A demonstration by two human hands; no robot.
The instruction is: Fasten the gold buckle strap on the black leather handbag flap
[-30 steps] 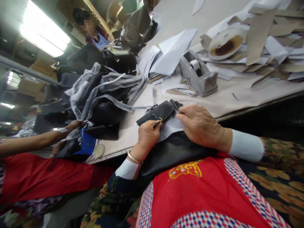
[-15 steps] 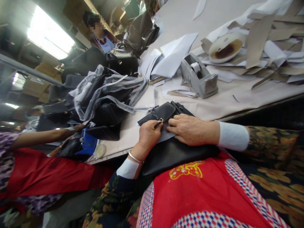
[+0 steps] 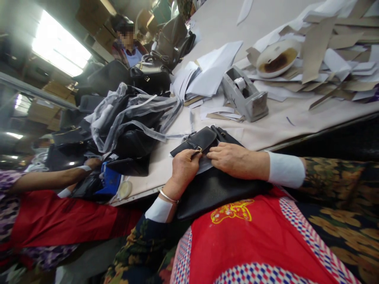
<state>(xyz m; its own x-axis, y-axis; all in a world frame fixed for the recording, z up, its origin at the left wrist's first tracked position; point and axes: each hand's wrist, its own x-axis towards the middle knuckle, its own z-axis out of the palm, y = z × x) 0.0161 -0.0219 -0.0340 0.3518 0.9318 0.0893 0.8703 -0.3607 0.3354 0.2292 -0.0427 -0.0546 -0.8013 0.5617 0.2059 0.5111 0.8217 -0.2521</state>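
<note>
A black leather handbag (image 3: 216,187) lies across my lap and the table edge, its flap with a small gold buckle (image 3: 200,149) pointing onto the table. My left hand (image 3: 184,169) is closed in a pinch at the buckle and flap. My right hand (image 3: 233,159) lies over the bag with its fingers stretched flat, pressing a sheet of white paper (image 3: 203,167) against the bag just beside the left hand.
A grey tape dispenser (image 3: 244,94) stands behind the bag. White paper sheets (image 3: 207,71), cardboard strips and a stained dish (image 3: 276,59) lie on the beige table (image 3: 296,118). Black bags in clear plastic (image 3: 130,118) are piled at left. A co-worker's arm (image 3: 56,177) reaches in there.
My right hand slid left across the bag toward the left hand, and more of the bag's strap end now shows beyond it. The left hand stayed at the buckle.
</note>
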